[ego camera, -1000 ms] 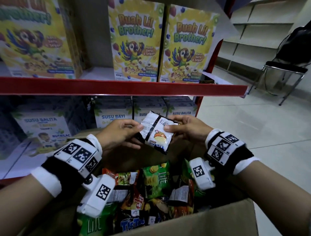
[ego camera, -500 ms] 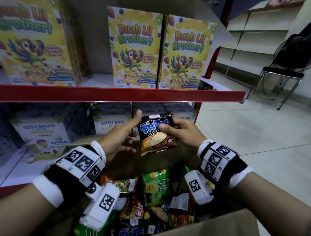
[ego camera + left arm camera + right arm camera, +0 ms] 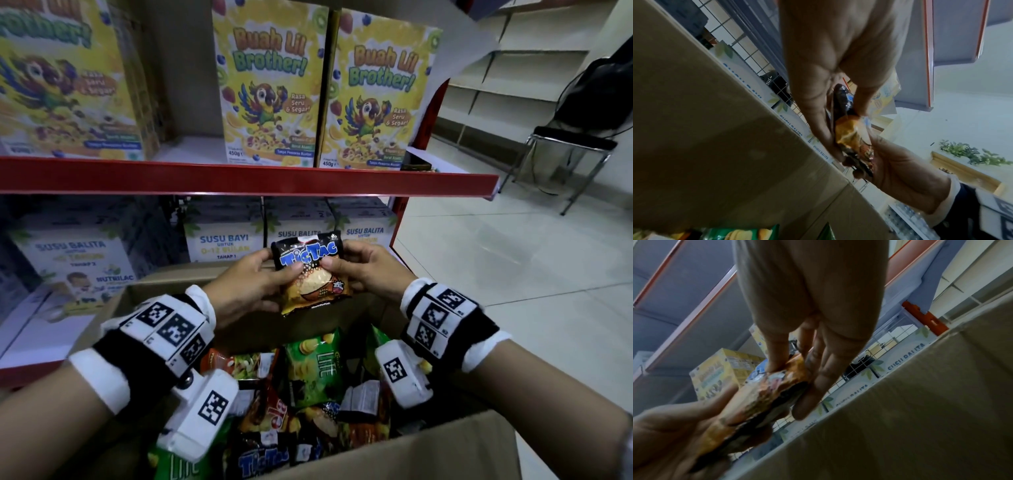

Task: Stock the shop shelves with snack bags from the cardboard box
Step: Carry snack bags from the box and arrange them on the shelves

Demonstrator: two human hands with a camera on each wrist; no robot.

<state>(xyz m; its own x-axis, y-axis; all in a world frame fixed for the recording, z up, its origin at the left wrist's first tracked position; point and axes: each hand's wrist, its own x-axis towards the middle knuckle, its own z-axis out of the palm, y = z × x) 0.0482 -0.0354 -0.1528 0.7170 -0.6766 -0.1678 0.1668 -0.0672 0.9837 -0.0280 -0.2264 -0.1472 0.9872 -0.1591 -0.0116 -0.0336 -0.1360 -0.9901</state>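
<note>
A black and orange TicTac snack bag (image 3: 311,274) is held upright above the open cardboard box (image 3: 445,448), its front facing me. My left hand (image 3: 250,284) pinches its left edge, thumb on the front. My right hand (image 3: 363,270) pinches the right edge the same way. In the left wrist view the bag (image 3: 846,129) shows edge-on between both hands. In the right wrist view the bag (image 3: 764,395) is crumpled between thumb and fingers. Several more snack bags (image 3: 308,370) lie piled in the box.
A red-edged shelf (image 3: 239,180) just above the hands carries yellow cereal boxes (image 3: 270,85). The lower shelf behind the box holds white milk cartons (image 3: 222,240). To the right are tiled floor (image 3: 513,274), a metal chair (image 3: 568,150) and bare white shelving (image 3: 513,68).
The bag has been turned from its white back to its printed front and raised slightly. My left hand, which had loosened, now pinches its left edge again.
</note>
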